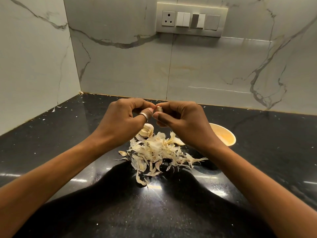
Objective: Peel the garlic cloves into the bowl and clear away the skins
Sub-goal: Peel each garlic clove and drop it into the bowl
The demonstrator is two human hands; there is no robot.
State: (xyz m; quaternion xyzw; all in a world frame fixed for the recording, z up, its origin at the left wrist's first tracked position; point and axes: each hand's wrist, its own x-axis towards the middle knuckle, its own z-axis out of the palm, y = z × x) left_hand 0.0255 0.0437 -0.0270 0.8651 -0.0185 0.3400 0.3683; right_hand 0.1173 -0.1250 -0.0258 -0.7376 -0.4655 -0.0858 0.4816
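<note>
Roughly midway, I'd judge.
Left hand (pixel 123 115) and right hand (pixel 181 121) pinch one clove (pixel 159 109); uncleared skins (pixel 157 152) at six o'clock, part bulb (pixel 146 130) at seven, bowl (pixel 228 134) at four.

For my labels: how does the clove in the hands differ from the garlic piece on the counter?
The clove is pinched between the left hand and right hand, off the counter; the garlic piece lies untouched beside the skins. The clove is smaller than the garlic piece. Both are pale.
</note>
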